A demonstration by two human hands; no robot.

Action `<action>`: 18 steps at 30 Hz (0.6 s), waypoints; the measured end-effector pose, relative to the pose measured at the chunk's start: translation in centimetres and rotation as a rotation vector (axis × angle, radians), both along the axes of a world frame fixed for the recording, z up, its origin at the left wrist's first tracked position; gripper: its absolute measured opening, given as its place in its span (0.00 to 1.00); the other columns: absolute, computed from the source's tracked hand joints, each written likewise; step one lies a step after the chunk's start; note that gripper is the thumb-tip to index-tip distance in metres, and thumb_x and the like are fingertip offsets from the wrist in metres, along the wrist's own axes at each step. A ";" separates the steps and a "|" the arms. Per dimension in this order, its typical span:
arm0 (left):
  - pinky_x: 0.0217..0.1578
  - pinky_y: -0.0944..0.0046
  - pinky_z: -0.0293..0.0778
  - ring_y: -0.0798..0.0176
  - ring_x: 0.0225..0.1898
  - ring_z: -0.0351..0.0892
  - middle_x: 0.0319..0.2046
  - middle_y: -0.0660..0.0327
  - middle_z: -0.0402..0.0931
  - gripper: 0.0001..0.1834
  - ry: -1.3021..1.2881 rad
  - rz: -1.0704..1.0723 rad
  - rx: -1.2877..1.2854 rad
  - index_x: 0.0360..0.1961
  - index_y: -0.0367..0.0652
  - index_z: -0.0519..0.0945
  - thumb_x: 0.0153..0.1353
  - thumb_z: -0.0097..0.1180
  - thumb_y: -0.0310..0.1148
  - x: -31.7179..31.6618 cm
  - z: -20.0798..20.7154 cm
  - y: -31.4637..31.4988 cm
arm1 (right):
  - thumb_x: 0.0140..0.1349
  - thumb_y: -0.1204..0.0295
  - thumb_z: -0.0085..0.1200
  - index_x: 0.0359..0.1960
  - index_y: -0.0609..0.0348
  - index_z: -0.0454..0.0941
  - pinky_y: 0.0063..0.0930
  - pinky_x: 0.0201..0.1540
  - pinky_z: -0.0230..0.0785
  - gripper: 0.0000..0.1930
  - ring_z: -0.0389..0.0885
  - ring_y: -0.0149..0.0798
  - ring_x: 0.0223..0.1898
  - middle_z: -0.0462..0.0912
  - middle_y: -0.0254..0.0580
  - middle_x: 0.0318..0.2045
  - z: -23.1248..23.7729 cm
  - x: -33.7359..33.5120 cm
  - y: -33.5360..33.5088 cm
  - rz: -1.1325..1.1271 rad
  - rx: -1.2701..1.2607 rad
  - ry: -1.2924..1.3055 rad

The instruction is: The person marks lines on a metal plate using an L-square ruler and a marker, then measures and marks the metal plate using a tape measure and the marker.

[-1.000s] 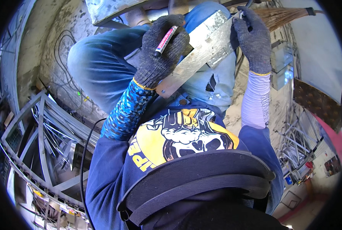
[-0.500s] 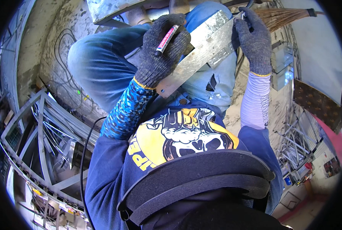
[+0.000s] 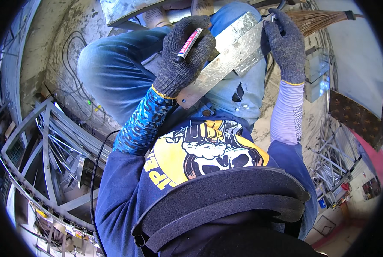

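My left hand, in a dark grey knit glove, is closed with a white and red marker pen lying across it, its black end toward the wrist. The same hand rests on a long flat metal strip lying slantwise over my lap. Its fingertips are hidden. Under the strip, another metal piece crosses it and sticks out on both sides. At the strip's far right end, my gloved right hand pinches the edge with thumb and fingers. A hole shows near the strip's near end.
A straw broom lies beyond my right hand. To the left stands a metal frame rack with many metal lengths. A metal box section sits ahead, near my feet. Cables trail on the floor, and a black cable runs beside my left arm.
Both hands and the metal pieces stay nearly in place. The whole view has shifted by a few pixels, and the marker pen is still in my left hand.
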State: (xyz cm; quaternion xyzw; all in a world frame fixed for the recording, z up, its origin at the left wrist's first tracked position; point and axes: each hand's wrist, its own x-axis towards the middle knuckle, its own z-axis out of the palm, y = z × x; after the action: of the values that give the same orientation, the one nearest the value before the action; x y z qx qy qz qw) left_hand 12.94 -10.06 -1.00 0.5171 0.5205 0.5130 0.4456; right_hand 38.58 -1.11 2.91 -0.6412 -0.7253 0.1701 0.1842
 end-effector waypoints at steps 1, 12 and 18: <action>0.38 0.65 0.82 0.66 0.38 0.86 0.41 0.57 0.84 0.17 0.000 0.000 0.000 0.52 0.38 0.81 0.65 0.66 0.31 -0.1 -0.1 0.0 | 0.65 0.53 0.60 0.59 0.52 0.81 0.39 0.50 0.79 0.25 0.89 0.47 0.47 0.86 0.51 0.49 -0.1 0.1 0.0 0.001 -0.001 -0.002; 0.44 0.60 0.81 0.60 0.40 0.87 0.40 0.54 0.85 0.17 0.048 -0.016 0.110 0.52 0.39 0.80 0.62 0.66 0.29 -0.3 0.3 0.3 | 0.66 0.53 0.58 0.60 0.52 0.80 0.39 0.53 0.77 0.26 0.87 0.48 0.49 0.85 0.49 0.52 -0.3 0.2 -0.1 0.006 0.016 -0.046; 0.46 0.60 0.80 0.59 0.42 0.86 0.42 0.53 0.84 0.16 0.038 -0.008 0.109 0.51 0.38 0.80 0.62 0.66 0.29 -0.1 0.3 0.3 | 0.66 0.52 0.57 0.60 0.52 0.80 0.41 0.55 0.76 0.25 0.86 0.49 0.50 0.84 0.49 0.54 0.4 -0.3 -0.1 0.008 -0.036 -0.020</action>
State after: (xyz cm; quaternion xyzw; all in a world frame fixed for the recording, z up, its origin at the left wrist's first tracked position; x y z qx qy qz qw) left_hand 12.88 -9.80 -0.69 0.5522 0.4981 0.5290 0.4088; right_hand 38.31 -1.23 3.32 -0.6433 -0.7263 0.1775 0.1649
